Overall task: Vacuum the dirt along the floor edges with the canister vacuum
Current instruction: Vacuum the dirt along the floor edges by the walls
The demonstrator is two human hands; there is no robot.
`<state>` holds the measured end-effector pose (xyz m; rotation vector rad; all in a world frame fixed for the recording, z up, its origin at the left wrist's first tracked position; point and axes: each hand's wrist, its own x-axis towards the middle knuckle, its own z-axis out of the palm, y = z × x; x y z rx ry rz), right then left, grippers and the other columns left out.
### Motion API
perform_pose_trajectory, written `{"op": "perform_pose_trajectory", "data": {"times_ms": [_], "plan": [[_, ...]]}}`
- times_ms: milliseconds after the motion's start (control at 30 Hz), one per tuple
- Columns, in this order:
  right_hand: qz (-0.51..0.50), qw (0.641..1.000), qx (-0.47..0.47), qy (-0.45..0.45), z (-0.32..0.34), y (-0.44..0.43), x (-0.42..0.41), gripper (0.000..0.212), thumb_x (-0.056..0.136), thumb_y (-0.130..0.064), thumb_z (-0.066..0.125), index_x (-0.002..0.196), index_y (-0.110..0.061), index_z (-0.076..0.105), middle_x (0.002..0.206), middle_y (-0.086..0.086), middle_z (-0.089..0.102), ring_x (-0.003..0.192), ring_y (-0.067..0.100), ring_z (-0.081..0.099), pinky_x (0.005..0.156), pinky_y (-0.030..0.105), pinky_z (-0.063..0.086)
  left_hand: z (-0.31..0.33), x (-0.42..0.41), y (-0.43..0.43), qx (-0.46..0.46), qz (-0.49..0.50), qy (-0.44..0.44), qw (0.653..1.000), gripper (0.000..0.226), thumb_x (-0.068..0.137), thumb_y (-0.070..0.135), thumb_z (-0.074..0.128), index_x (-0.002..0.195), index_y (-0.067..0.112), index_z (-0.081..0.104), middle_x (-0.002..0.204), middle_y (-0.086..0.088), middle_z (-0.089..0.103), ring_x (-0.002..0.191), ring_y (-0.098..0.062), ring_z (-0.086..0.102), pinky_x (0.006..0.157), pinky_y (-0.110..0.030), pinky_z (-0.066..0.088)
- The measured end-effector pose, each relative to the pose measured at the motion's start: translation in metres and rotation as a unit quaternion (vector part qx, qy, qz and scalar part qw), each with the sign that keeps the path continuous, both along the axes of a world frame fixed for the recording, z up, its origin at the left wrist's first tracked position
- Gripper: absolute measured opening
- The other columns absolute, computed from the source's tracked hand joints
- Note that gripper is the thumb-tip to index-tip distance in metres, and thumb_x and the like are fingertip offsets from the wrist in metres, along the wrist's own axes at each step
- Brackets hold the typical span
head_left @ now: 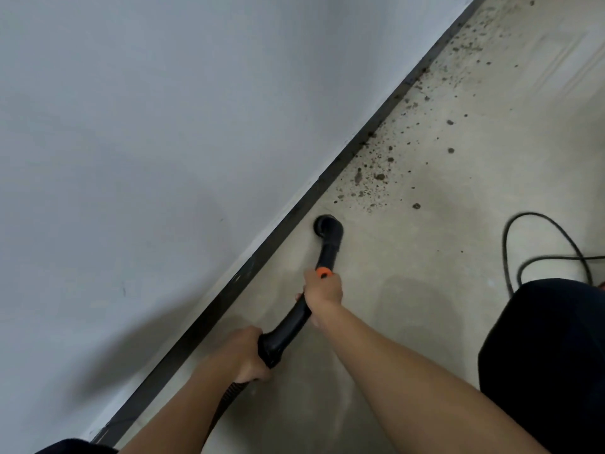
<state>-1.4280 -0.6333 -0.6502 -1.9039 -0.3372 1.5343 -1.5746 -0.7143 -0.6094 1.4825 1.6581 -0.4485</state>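
Note:
A black vacuum wand [288,329] with an orange collar [324,272] runs from my hands to a round black nozzle [328,228], which sits on the concrete floor beside the dark baseboard [262,253]. My right hand [324,293] grips the wand just below the orange collar. My left hand [244,355] grips the wand's lower end, where the ribbed hose [226,401] joins it. Brown dirt crumbs [370,185] lie scattered along the floor edge beyond the nozzle, up toward the top right. The canister itself is out of view.
A white wall [163,126] fills the left half. A black cable [537,244] loops on the floor at the right. My dark-clothed knee [550,355] is at the lower right. The floor [409,306] near the nozzle shows no crumbs.

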Motion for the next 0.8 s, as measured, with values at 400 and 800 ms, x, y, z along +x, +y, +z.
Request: {"op": "perform_pose_trajectory", "data": {"times_ms": [400, 800], "plan": [[-0.216, 0.975, -0.017, -0.036, -0.004, -0.033, 0.059, 0.027, 0.092, -0.024, 0.056, 0.114, -0.009, 0.049, 0.074, 0.008, 0.062, 0.053, 0.022, 0.066, 0.055, 0.03, 0.052, -0.019, 0.03, 0.022, 0.05, -0.049, -0.038, 0.997, 0.03, 0.053, 0.031, 0.068, 0.077, 0.032, 0.05, 0.084, 0.008, 0.06, 0.079, -0.013, 0.06, 0.071, -0.029, 0.053], [-0.301, 0.953, -0.02, -0.034, 0.009, 0.006, 0.187, 0.029, 0.094, -0.025, 0.06, 0.116, -0.007, 0.053, 0.095, 0.014, 0.063, 0.059, 0.025, 0.064, 0.054, 0.032, 0.053, -0.019, 0.147, 0.067, 0.133, -0.128, -0.076, 0.98, 0.041, 0.069, 0.031, 0.07, 0.106, 0.026, 0.054, 0.097, 0.004, 0.059, 0.084, -0.016, 0.058, 0.064, -0.028, 0.046]]}}
